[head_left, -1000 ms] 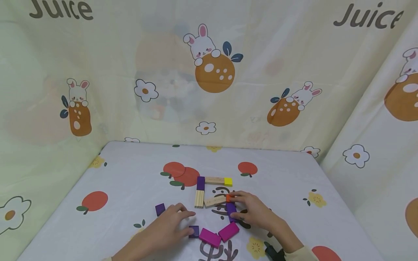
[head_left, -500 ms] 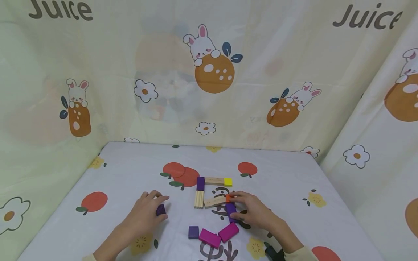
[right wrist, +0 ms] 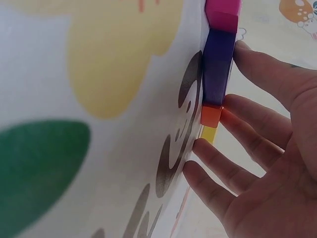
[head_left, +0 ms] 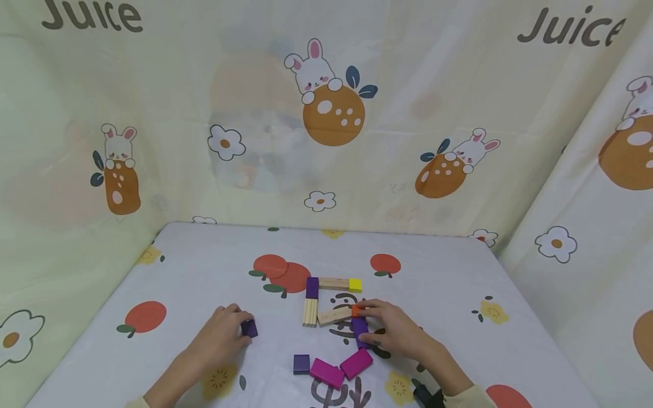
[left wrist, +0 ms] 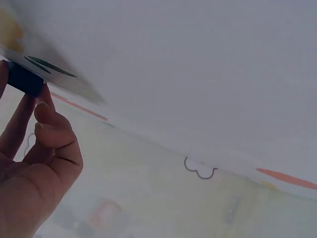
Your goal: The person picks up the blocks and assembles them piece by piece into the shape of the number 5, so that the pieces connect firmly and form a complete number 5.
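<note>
Thumb and fingers of my left hand (head_left: 216,337) pinch a small dark purple block (head_left: 249,328) left of the block outline; in the left wrist view the block (left wrist: 26,79) shows between the fingertips. My right hand (head_left: 400,331) rests at the outline's right side, its fingers fairly straight. Its fingertips touch the orange block (right wrist: 211,115), and its thumb lies against the long purple block (right wrist: 218,67). Two magenta blocks (head_left: 327,373) and a dark purple square block (head_left: 301,364) continue the curve at the near end.
Beyond the hands lie plain wooden blocks (head_left: 310,312), a purple block (head_left: 312,288) and a yellow block (head_left: 355,285), joined end to end. A black object (head_left: 427,395) sits by the right sleeve. A printed cloth (head_left: 433,272) covers the table, with curtains behind.
My left hand has left the near purple square block, moved left and taken hold of the separate dark purple block. My right hand has stayed in place.
</note>
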`<state>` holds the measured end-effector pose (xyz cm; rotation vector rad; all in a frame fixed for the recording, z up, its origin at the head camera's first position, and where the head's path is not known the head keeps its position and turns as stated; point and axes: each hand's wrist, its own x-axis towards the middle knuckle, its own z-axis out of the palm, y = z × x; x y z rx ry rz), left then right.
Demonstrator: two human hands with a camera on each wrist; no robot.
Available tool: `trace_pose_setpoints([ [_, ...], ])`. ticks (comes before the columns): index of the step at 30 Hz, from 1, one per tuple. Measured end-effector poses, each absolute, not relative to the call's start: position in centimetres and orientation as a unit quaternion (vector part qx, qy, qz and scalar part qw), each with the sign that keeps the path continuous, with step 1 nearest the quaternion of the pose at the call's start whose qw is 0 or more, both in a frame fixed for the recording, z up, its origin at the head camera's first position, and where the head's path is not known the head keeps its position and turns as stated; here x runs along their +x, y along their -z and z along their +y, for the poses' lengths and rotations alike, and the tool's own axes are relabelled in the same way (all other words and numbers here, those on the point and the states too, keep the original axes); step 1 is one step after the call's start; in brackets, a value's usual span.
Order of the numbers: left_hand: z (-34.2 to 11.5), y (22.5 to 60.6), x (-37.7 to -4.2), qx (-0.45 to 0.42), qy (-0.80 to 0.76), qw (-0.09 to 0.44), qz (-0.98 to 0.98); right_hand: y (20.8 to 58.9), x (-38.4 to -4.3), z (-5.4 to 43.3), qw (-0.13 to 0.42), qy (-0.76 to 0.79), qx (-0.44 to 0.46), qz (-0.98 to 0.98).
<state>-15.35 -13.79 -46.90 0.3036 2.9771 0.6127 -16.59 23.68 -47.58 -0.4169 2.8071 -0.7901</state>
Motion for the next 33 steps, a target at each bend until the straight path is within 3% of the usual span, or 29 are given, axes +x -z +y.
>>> trace_pose_setpoints([
  [13, -12.6, 46.8, -14.9, 0.128, -0.228, 0.033, 0.965, 47.7, -16.7, 23.7, 0.098, 0.266, -0.139, 0.949],
  [33, -9.1, 46.7, -13.6, 0.239, -0.204, 0.087, 0.945, 47.5, -16.6, 23.7, 0.101, 0.272, -0.143, 0.946],
])
